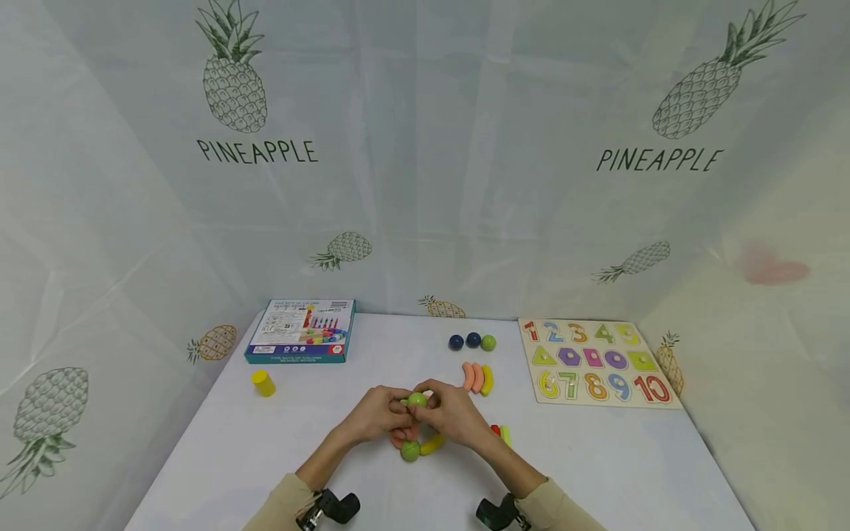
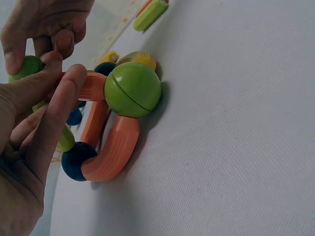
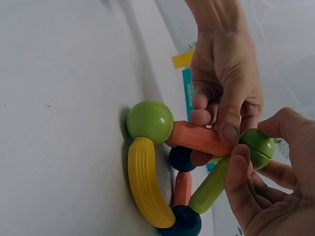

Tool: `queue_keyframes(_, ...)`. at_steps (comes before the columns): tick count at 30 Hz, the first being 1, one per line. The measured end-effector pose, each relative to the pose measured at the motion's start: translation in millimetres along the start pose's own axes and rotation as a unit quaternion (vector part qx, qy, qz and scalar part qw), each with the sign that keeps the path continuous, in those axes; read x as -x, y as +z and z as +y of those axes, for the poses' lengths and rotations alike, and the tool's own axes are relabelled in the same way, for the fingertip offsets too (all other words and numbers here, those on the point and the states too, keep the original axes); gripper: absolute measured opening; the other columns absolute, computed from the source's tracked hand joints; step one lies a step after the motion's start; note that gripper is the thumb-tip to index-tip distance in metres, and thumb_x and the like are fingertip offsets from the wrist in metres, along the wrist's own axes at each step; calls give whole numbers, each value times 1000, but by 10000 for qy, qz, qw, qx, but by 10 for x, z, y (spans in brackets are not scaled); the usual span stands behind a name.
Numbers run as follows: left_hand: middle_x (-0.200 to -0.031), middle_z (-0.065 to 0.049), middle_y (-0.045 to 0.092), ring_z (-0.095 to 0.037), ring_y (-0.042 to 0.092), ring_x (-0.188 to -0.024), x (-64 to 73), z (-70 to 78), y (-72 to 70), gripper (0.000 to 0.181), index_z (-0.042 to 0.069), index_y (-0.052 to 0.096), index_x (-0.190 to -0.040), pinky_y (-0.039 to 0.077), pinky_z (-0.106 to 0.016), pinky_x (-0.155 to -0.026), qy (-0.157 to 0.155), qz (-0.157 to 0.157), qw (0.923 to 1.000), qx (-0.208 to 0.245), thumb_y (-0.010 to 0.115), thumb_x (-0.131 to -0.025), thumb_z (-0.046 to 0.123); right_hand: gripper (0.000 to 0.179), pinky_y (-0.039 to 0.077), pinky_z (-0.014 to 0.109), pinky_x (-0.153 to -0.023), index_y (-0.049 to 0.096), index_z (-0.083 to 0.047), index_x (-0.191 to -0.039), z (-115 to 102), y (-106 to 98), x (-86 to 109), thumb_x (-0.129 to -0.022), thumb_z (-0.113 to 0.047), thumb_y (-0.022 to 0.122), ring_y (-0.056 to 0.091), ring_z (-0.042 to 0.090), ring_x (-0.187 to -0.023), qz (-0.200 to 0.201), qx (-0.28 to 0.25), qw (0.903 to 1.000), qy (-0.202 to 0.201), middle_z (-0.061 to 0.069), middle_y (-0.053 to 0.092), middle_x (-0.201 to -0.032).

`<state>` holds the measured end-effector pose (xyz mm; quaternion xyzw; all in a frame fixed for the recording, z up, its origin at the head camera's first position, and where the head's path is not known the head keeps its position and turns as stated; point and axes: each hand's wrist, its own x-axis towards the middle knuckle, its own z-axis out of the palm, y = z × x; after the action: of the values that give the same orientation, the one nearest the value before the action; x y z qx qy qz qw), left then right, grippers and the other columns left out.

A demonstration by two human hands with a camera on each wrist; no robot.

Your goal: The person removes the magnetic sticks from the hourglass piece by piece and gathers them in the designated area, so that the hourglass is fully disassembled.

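Observation:
Both hands are at a magnetic stick-and-ball construction in the middle of the table. My right hand (image 3: 275,182) pinches the upper green ball (image 3: 258,147) between thumb and fingers. With thumb and fingers, my left hand (image 3: 226,83) grips the straight orange stick (image 3: 199,137) close to that ball. A light green stick (image 3: 209,187) slopes from the ball down to a dark blue ball (image 3: 182,221). Low on the table, a second green ball (image 2: 133,89) joins a curved orange stick (image 2: 114,150) and a curved yellow stick (image 3: 146,182). Fingers partly hide the upper joint.
Loose balls (image 1: 473,340) lie behind the hands, with curved sticks (image 1: 477,378) nearer. Short red and green sticks (image 1: 505,435) lie by the right forearm. A yellow cylinder (image 1: 263,383) and a box (image 1: 302,332) stand left; a number puzzle board (image 1: 598,363) lies right.

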<state>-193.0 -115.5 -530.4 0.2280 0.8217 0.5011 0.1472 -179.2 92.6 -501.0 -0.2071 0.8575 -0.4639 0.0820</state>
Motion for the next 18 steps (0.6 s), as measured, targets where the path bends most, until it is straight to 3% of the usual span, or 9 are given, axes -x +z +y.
queue_keyframes(9,-72,3,74,-14,70,-62,-5,-17,-1,17,14,75,-105,57,-25,-62,-5,31,10000,69,73,-89,10,21,39,21,-46,67,-18,-114,16,-37,-10,-95,-25,69,51,5,-50,-57,-225,9997,46,6,65,-67)
queue_keyframes(18,-78,9,75,-8,70,-69,-5,-16,6,20,17,75,-109,55,-23,-67,36,58,9999,-125,77,-89,21,24,41,21,-46,66,-19,-117,85,-54,-1,-95,-28,70,51,6,-50,-12,-288,9996,29,-3,62,-70)
